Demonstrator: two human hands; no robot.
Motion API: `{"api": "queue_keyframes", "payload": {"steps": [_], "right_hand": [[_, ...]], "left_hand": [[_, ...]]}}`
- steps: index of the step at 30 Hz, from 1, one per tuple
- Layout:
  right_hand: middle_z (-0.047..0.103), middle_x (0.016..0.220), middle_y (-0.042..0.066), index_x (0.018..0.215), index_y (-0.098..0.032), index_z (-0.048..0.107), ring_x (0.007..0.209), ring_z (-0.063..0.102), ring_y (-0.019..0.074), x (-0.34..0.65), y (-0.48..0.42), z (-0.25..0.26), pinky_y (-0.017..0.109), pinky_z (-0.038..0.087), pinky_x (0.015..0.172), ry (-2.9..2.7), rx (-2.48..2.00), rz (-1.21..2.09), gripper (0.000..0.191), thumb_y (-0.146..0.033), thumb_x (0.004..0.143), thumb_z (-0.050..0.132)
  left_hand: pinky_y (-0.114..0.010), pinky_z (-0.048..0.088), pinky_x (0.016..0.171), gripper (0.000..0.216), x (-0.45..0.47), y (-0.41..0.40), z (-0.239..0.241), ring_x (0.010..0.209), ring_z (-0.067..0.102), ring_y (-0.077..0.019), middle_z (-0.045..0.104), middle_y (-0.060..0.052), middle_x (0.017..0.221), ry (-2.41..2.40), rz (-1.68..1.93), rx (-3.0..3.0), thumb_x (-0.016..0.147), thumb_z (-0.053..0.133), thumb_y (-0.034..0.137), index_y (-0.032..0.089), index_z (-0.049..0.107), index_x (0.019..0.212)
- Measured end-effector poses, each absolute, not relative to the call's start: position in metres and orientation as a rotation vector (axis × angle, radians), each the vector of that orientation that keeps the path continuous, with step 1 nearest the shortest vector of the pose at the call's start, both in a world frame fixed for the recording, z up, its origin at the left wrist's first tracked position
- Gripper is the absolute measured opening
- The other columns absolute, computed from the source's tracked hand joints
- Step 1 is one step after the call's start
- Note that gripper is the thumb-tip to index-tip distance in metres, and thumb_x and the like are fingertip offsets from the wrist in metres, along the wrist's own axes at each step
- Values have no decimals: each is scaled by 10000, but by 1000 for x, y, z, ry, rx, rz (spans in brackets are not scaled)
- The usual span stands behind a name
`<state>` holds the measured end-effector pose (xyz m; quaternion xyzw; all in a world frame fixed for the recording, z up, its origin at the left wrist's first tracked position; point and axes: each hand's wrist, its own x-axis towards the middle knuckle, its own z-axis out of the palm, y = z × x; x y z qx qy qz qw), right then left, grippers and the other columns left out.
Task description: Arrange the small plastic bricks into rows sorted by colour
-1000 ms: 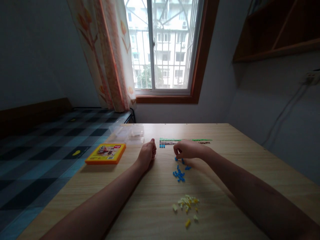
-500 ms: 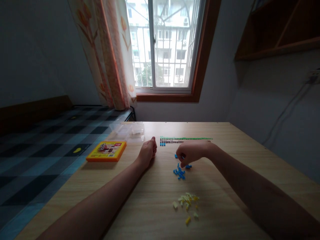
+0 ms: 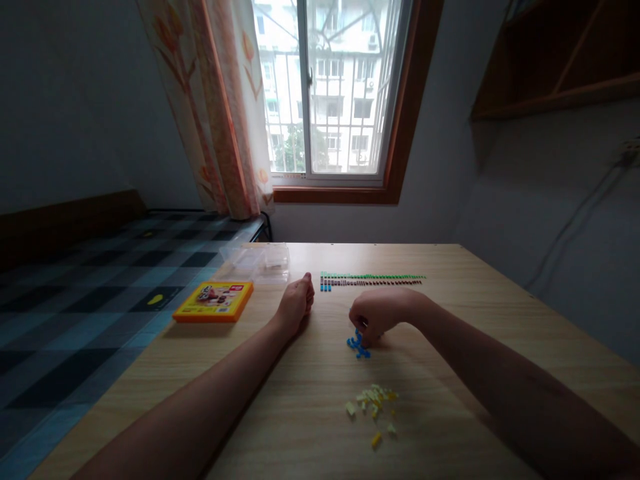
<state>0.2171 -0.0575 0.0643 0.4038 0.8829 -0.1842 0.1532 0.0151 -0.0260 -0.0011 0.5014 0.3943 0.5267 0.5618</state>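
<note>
My right hand (image 3: pixel 383 313) is over a pile of small blue bricks (image 3: pixel 356 345), its thumb and fingers pinched together at the pile's right edge. Whatever sits between those fingertips is hidden. Resting on its side on the wooden table, my left hand (image 3: pixel 296 303) is curled into a fist with nothing seen in it. Beyond both hands lie a long row of tiny green pieces (image 3: pixel 370 276) and a row of brown pieces (image 3: pixel 360 283). Under their left end is a short row of blue pieces (image 3: pixel 325 289).
Pale and bright yellow pieces (image 3: pixel 375 398) lie scattered nearer to me. On the left are an orange-yellow box (image 3: pixel 215 301) with a printed lid and clear plastic containers (image 3: pixel 260 261). A bed (image 3: pixel 100 280) adjoins the table's left edge; a window is ahead.
My right hand has moved slightly nearer to me, down onto the right side of the blue pile, covering some blue bricks. My left fist has stayed in place.
</note>
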Motion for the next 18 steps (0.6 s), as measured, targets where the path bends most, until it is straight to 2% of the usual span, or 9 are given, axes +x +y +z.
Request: {"api": "queue_keyframes", "payload": {"steps": [5, 18], "right_hand": [[663, 694, -26, 811, -203, 702, 565, 511, 105, 218, -57, 64, 228, 296, 515, 2538, 1166, -492, 255, -386, 642, 752], [658, 730, 1, 834, -187, 705, 601, 500, 117, 219, -49, 59, 234, 304, 534, 2555, 1236, -480, 249, -404, 720, 664]], "left_hand": [[-191, 126, 358, 490, 15, -26, 0, 359, 217, -52, 268, 82, 434, 928, 1235, 1179, 827, 542, 541, 212, 299, 558], [-182, 108, 356, 480, 15, -23, -3, 359, 200, -48, 258, 79, 452, 902, 1223, 1150, 864, 484, 525, 205, 290, 562]]}}
